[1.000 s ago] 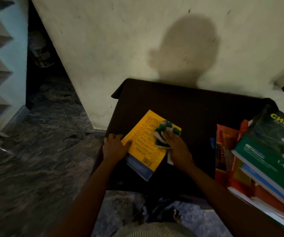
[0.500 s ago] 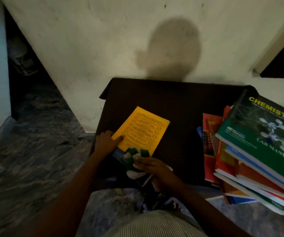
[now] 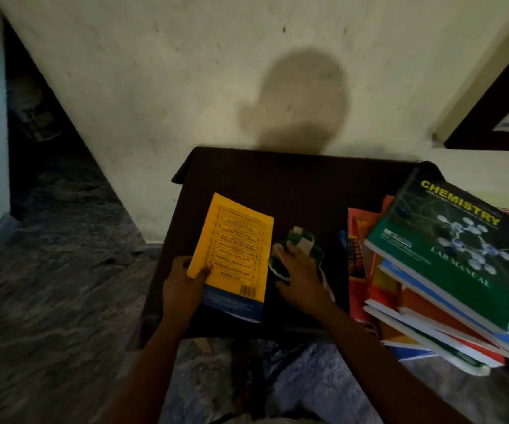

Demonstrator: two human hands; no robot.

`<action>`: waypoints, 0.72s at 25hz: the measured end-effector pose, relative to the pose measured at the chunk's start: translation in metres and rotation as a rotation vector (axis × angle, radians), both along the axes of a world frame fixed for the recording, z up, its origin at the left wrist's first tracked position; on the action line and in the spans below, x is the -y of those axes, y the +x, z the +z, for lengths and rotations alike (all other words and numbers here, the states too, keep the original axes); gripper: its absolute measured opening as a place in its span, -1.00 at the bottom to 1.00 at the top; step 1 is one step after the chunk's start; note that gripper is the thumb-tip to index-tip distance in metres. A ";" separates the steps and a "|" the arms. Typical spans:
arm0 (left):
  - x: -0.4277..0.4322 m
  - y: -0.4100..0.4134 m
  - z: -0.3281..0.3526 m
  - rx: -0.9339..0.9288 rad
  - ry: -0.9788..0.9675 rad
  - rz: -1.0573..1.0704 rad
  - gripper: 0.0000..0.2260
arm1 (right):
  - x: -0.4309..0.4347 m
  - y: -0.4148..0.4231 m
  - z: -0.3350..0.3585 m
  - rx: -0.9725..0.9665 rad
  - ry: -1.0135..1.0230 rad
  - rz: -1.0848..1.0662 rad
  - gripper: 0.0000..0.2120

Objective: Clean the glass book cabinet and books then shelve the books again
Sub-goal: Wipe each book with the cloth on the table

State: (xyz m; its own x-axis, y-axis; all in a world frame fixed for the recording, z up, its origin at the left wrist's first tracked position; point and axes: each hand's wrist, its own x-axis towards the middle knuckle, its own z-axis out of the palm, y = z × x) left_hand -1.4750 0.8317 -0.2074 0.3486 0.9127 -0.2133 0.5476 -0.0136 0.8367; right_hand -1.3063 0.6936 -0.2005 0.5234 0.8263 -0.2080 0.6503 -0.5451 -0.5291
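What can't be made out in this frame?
Head view:
- Yellow book: cover print too small and blurred.
- Lower books: titles covered by the Chemistry lab manual; the right edge crops them.
- Cloth: partly under the right hand.
- Dark gap at left: too dim.

Yellow book point(image 3: 234, 255): paper cover, smooth, low sheen; blue band at the near end, printed barcode.
Wiping cloth point(image 3: 306, 240): soft woven fabric, green and white, matt, bunched into folds.
Bench point(image 3: 302, 191): covered by a dark brown cloth, matt, its corner hanging loose at the far left.
Chemistry manual point(image 3: 449, 255): green laminated cover, glossy, with pale matt paper page edges.
Stacked books point(image 3: 358, 258) beneath it: red and orange card covers, smooth.
Wall point(image 3: 185, 87): cream painted plaster, matt, slightly rough and pitted.
Floor point(image 3: 48, 301): dark mottled stone, polished.
Frame point(image 3: 492, 99): dark, smooth; material cannot be told.
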 end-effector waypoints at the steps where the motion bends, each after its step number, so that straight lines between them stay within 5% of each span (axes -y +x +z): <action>1: 0.010 -0.002 0.005 0.014 0.029 0.012 -0.66 | -0.003 -0.013 0.009 -0.128 0.073 -0.003 -0.38; 5: 0.059 -0.002 0.038 0.048 0.256 -0.044 -0.68 | -0.017 -0.039 0.050 -0.945 0.125 -0.269 -0.49; 8: 0.099 -0.006 0.055 -0.131 0.516 -0.215 -0.70 | -0.012 -0.042 0.071 -1.077 0.110 -0.321 -0.30; 12: 0.151 -0.024 0.059 -0.118 0.839 -0.447 -0.64 | 0.034 -0.050 0.076 -1.054 0.248 -0.467 -0.69; 14: 0.170 -0.035 0.076 0.021 0.670 -0.505 -0.52 | 0.068 -0.043 0.079 -1.070 0.324 -0.501 -0.71; 18: 0.197 -0.041 0.116 0.381 -0.254 -0.192 -0.67 | 0.150 -0.026 0.098 -1.201 0.516 -0.364 -0.82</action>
